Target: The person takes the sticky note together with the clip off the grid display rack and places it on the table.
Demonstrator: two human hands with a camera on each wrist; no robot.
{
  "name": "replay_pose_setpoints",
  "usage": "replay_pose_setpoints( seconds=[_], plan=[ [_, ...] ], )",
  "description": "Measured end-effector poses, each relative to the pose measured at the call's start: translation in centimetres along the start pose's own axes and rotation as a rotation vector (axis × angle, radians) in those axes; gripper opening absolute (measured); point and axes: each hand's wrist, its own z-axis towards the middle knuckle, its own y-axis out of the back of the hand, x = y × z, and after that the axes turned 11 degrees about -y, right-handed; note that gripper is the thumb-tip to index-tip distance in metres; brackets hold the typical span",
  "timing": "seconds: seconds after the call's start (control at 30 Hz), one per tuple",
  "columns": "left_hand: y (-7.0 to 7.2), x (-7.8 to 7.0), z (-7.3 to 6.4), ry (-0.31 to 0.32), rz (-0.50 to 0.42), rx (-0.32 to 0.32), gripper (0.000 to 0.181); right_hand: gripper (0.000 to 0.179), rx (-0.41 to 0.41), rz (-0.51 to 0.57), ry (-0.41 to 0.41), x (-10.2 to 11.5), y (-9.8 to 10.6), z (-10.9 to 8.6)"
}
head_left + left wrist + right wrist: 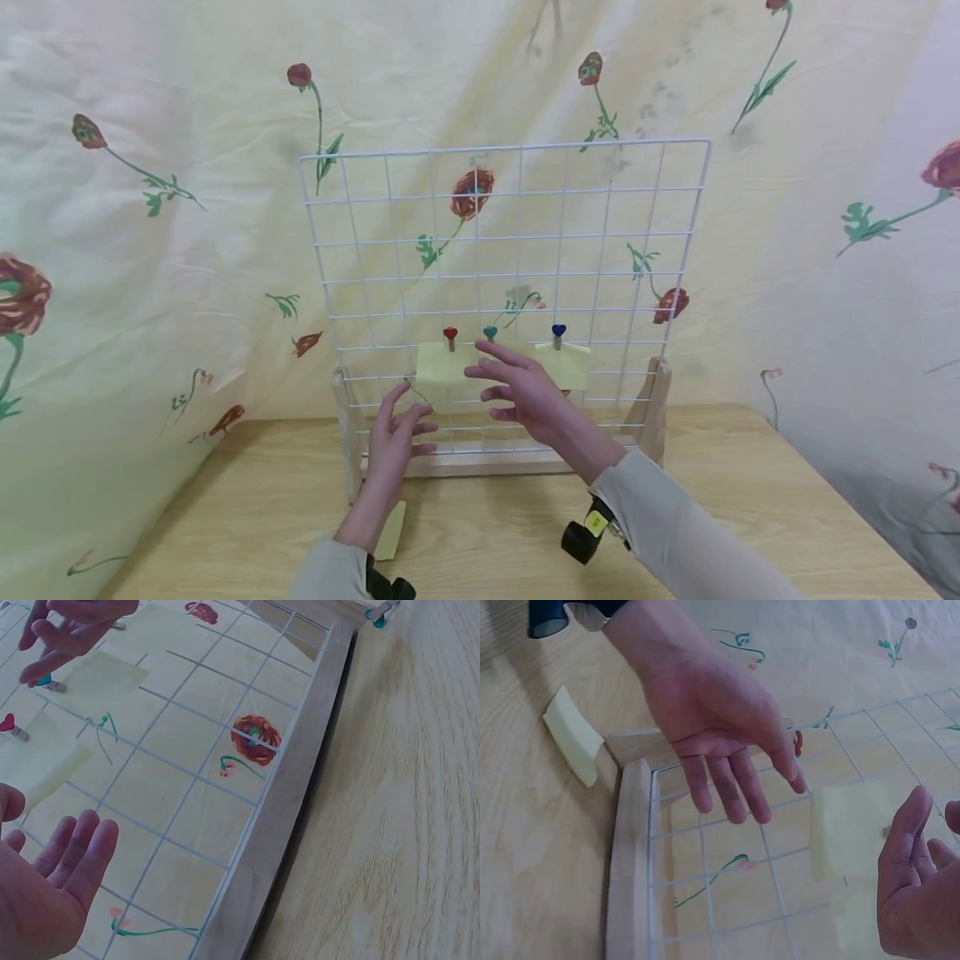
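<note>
Two-handed and gently, with left hand [395, 440] and right hand [529, 393] loosely spread and holding nothing, better to touch the yellow notes [435, 365], hanging low on the white grid [519, 148] from heart-topped clips [450, 333], only by edges, without tugging.

The left hand [712, 712] reaches down from the top, palm toward the camera and fingers extended over a white wire grid [704, 855]; whether they touch it is unclear. Its thumb points toward a pale yellow paper note [847, 832] on the grid, with a second note [855, 922] just below in view. The right hand [915, 892], cut by the right edge, partly covers both. A wooden bar [632, 847] edges the grid beside the table [540, 862], where a curved yellow slip [574, 735] lies. Flower-printed fabric [832, 645] hangs behind.
</note>
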Motion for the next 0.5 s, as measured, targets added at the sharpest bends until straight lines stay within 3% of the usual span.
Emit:
replay_pose_setpoints(
  seconds=[0.5],
  plan=[
    [-0.3, -0.5, 0.9, -0.013, 0.005, 0.004, 0.046, 0.055, -0.051, -0.027, 0.014, 1.8, -3.0, 2.7]
  ],
)
